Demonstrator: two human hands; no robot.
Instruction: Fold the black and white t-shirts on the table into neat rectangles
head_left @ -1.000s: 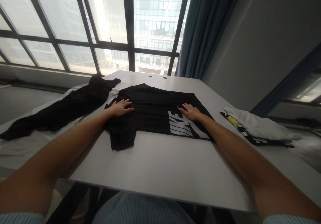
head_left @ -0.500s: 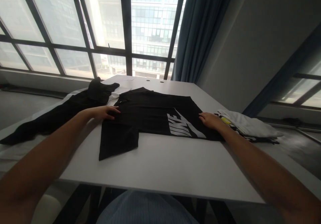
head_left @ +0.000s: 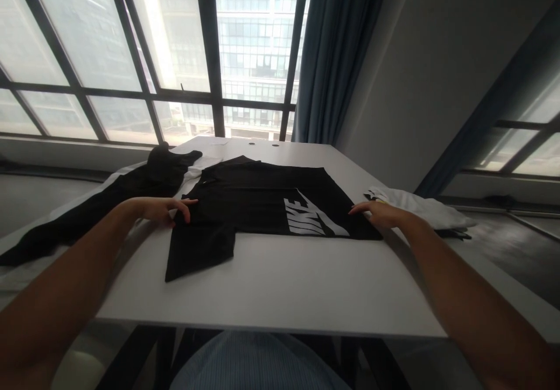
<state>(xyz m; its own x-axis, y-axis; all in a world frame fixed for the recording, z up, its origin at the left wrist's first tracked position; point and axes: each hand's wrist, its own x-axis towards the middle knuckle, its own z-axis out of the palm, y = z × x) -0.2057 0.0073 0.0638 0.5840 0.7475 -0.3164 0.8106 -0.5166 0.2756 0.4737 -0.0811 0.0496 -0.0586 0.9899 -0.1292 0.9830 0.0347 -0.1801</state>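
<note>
A black T-shirt (head_left: 258, 200) lies spread sideways on the white table, with a large light-grey NIKE print near its hem. One sleeve points toward me at the left, and the far side shows a fold line along the body. At the shirt's left end, my left hand (head_left: 161, 210) pinches the fabric near the shoulder, with its fingers curled over the edge. My right hand (head_left: 381, 213) grips the hem at the right end, index finger stretched along the cloth. Some fingertips of both hands are hidden by the hands themselves.
The white table (head_left: 271, 288) runs toward the windows. Black clothing (head_left: 118, 195) with white cloth beneath it lies along the left side. A folded white garment pile (head_left: 424, 206) sits at the right edge. A blue curtain (head_left: 336, 58) hangs beyond the table.
Both hands have shifted slightly at the shirt's ends, and their fingers now close more on its edges. The shirt's layout is nearly the same; the view has turned a little.
</note>
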